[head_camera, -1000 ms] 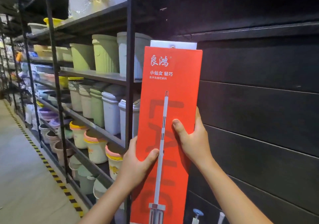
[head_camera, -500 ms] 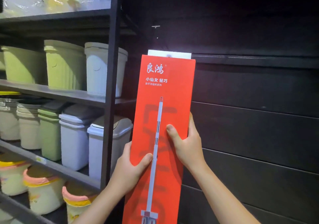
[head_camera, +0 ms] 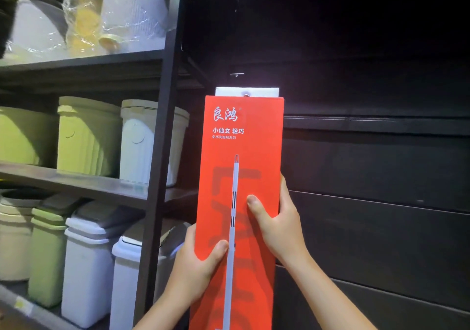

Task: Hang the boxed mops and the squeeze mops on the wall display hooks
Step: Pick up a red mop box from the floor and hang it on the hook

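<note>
Left hand (head_camera: 195, 266) at lower centre gripping the red boxed mop (head_camera: 241, 202) by its left edge, right hand (head_camera: 277, 220) clasping the right edge, box upright at centre, white hang tab (head_camera: 246, 91) just under a wall hook (head_camera: 237, 74), perhaps not touching, dark wall (head_camera: 376, 164) behind, bins (head_camera: 89, 136) on shelves at left.

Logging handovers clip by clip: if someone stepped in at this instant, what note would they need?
Left hand: grips the tall red cardboard mop box at its left edge, thumb on the front.
Right hand: grips the right edge, higher up.
Box: upright against the dark slatted wall; its white hang tab sits just below a small metal wall hook.
Done: box raised to the hook.
Left: seat the tab hole on the hook, release. No squeeze mops in view.
</note>
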Tool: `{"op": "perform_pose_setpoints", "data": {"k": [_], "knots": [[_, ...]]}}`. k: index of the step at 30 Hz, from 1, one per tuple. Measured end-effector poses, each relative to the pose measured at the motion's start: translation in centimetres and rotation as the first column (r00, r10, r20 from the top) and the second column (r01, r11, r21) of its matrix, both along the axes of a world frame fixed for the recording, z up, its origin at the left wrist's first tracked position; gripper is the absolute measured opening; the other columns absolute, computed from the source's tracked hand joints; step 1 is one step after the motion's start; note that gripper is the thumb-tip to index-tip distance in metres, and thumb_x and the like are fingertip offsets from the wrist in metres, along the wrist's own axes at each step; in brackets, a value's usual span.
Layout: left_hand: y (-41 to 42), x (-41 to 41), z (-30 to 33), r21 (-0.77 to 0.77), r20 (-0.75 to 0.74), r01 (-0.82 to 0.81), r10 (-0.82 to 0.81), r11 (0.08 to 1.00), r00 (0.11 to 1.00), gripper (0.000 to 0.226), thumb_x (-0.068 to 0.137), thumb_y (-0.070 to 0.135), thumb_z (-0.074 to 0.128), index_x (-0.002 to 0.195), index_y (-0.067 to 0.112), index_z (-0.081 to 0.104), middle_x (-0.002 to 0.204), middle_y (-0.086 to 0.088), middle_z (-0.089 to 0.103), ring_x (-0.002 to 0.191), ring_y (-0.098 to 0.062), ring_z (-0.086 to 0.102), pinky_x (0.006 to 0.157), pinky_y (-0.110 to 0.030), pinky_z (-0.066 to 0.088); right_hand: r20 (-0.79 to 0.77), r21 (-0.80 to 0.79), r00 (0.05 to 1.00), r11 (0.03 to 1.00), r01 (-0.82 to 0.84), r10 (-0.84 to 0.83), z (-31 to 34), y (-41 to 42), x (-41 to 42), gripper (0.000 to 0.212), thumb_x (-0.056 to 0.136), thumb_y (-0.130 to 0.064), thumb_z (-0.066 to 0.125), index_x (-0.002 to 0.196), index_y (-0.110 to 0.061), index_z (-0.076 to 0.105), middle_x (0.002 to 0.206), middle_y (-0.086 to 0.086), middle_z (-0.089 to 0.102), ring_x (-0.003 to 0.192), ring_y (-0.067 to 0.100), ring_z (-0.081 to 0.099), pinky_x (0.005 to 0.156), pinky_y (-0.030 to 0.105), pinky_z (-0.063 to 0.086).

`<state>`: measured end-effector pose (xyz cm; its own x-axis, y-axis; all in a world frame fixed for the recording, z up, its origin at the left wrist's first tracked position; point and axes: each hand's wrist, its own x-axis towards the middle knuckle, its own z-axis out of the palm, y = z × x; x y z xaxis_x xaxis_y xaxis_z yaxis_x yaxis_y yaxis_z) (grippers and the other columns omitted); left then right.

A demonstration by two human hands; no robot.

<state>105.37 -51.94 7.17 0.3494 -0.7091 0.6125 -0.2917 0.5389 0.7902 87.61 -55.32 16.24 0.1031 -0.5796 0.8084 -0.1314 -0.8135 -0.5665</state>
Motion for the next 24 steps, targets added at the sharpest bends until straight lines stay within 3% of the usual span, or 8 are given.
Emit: {"op": "perform_pose_setpoints", "data": {"k": [5, 9, 15, 19, 24], "knots": [[-2.3, 1.2, 1.4, -0.016, -0.009, 0.027, -0.027, 1.000, 1.000, 0.076, 0.063, 0.075, 0.070, 0.125, 0.035, 0.057, 0.108, 0.028, 0.072, 0.099, 0.005, 0.070, 0.088, -0.029, 0.054, -0.004, -0.016, 0.999, 0.999, 0.034, -0.034, 1.4, -2.1, 1.2, 0.079, 0.088, -0.063, 0.070, 0.155, -0.042, 0.034, 0.135, -0.020, 0.064, 0.122, -0.001, 0.062, 0.105, 0.039, 0.053], [-3.6, 2.3, 2.0, -0.024, -0.026, 0.057, -0.058, 0.998, 0.998, 0.080, 0.059, 0.073, 0.071, 0.127, 0.034, 0.057, 0.108, 0.028, 0.073, 0.097, 0.006, 0.070, 0.081, -0.019, 0.050, 0.010, -0.013, 0.999, 0.999, 0.051, -0.051, 1.7, -3.2, 2.3, 0.084, 0.084, -0.070, 0.067, 0.156, -0.041, 0.034, 0.137, -0.019, 0.063, 0.124, 0.001, 0.061, 0.106, 0.040, 0.052], [-5.3, 4.3, 2.9, -0.020, -0.030, 0.079, -0.079, 0.997, 0.996, 0.081, 0.053, 0.072, 0.074, 0.125, 0.040, 0.057, 0.105, 0.031, 0.073, 0.097, 0.008, 0.069, 0.084, -0.018, 0.053, 0.061, -0.018, 0.997, 0.999, 0.040, -0.039, 2.2, -4.0, 4.0, 0.082, 0.082, -0.067, 0.069, 0.153, -0.037, 0.039, 0.135, -0.018, 0.065, 0.122, 0.001, 0.063, 0.105, 0.039, 0.052], [-6.6, 5.4, 3.4, -0.008, -0.018, 0.085, -0.085, 0.996, 0.996, 0.082, 0.049, 0.072, 0.073, 0.124, 0.042, 0.056, 0.101, 0.036, 0.071, 0.093, 0.011, 0.068, 0.074, -0.006, 0.049, 0.077, -0.027, 0.996, 0.999, 0.037, -0.035, 2.4, -4.2, 4.8, 0.071, 0.085, -0.059, 0.072, 0.148, -0.040, 0.045, 0.129, -0.021, 0.068, 0.117, 0.001, 0.066, 0.100, 0.034, 0.053], [-7.8, 5.9, 3.7, 0.007, -0.015, 0.108, -0.108, 0.994, 0.994, 0.082, 0.047, 0.071, 0.072, 0.121, 0.040, 0.057, 0.097, 0.037, 0.071, 0.090, 0.012, 0.068, 0.072, -0.003, 0.046, 0.086, -0.011, 0.995, 0.999, 0.053, -0.052, 2.8, -4.6, 5.3, 0.061, 0.089, -0.044, 0.073, 0.145, -0.044, 0.047, 0.125, -0.025, 0.069, 0.114, -0.001, 0.067, 0.096, 0.030, 0.053]]}}
